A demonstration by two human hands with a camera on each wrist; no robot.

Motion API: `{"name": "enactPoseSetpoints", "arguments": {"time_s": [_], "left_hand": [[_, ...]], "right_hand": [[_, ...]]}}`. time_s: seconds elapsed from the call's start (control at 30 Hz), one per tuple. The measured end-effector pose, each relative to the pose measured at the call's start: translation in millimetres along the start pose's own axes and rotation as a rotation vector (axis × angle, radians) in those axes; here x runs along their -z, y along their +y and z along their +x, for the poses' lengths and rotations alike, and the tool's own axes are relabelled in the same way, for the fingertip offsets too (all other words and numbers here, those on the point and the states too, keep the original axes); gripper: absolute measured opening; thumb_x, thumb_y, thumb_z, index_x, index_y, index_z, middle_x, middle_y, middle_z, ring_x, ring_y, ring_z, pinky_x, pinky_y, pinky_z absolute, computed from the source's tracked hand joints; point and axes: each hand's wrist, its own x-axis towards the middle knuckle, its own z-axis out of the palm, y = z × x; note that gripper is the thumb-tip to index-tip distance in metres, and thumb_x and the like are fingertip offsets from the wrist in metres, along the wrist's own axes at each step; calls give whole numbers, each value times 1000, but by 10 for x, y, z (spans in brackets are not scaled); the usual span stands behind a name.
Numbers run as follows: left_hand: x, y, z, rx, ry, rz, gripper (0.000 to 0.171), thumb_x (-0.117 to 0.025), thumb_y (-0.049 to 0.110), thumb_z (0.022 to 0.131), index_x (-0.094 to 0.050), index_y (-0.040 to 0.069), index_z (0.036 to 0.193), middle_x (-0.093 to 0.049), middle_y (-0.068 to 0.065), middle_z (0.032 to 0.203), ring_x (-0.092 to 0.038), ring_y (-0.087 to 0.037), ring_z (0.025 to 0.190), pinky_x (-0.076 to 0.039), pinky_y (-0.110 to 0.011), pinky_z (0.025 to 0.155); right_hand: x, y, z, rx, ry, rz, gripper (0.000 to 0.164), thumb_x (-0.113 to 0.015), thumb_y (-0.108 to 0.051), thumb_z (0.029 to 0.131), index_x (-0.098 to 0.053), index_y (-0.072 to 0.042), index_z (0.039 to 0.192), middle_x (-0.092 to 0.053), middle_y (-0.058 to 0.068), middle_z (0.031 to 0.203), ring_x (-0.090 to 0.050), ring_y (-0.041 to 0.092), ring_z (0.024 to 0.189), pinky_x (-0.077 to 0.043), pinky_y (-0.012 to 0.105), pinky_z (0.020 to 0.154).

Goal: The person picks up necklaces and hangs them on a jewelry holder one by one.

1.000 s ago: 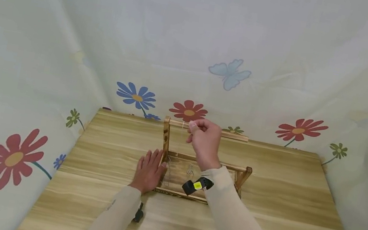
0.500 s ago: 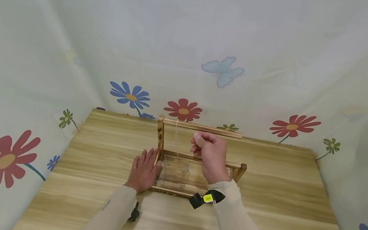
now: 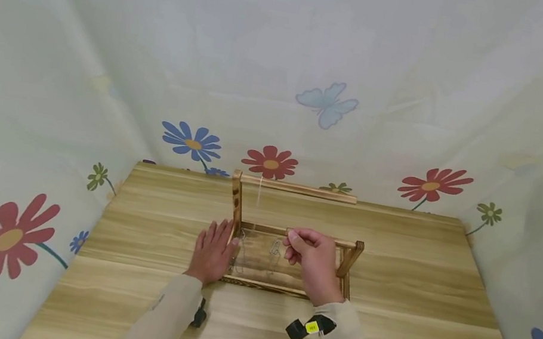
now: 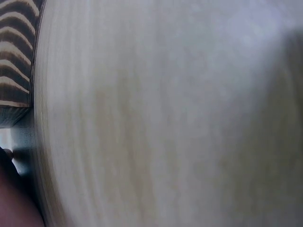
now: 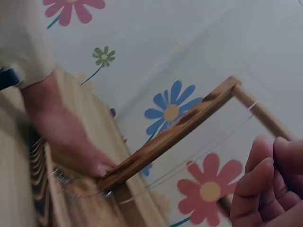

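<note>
A brown wooden stand [image 3: 283, 290] with a scorched grain rests on the table. From its left post [image 3: 237, 200] a top bar [image 3: 306, 190] runs to the right. A thin pale cord [image 3: 258, 197] hangs doubled from that bar near the post. Thin silvery chains [image 3: 275, 249] lie in the stand's base. My left hand [image 3: 213, 253] lies with straight fingers against the stand's left side, its thumb at the foot of the post. My right hand [image 3: 315, 262] is over the stand's right half, thumb and forefinger together and fingers curled, nothing visible between them.
The wooden-grained table [image 3: 164, 193] extends around the stand on all sides. A pale cloth [image 3: 251, 38] printed with flowers and butterflies encloses the back and sides. The stand's short right post [image 3: 351, 259] stands beside my right hand.
My right hand has moved down and slightly right, away from the top bar to the base. The cord swung and now hangs straighter. My left hand stays against the stand.
</note>
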Motion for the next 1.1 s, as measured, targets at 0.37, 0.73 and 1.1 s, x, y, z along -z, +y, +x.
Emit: {"name": "enactPoseSetpoints", "arguments": {"time_s": [0.37,0.73,1.1], "left_hand": [[40,34,13,-13,21,-17,66,-23,49,113,-13,15,170,-14,-14,177,-1,-41,164,5,-62,129],[79,76,-1,13,8,25,64,-28,44,114,-16,14,169,-17,-12,176,-5,-40,164,-1,-62,130],[33,59,-33,-3,32,21,64,-27,44,114,-19,11,168,-19,-14,175,-9,-42,163,-3,-63,129]], "right_hand": [[282,590,238,-43,-222,-217,17,-69,-9,100,-75,7,104,-73,14,89,-65,15,73,-59,34,70],[394,797,798,-227,-379,-277,34,-74,-12,96,-69,9,122,-76,22,107,-71,18,80,-61,33,75],[440,977,962,-115,-557,-596,17,-82,-11,89,-80,-3,103,-77,5,95,-71,13,73,-62,33,69]]}}
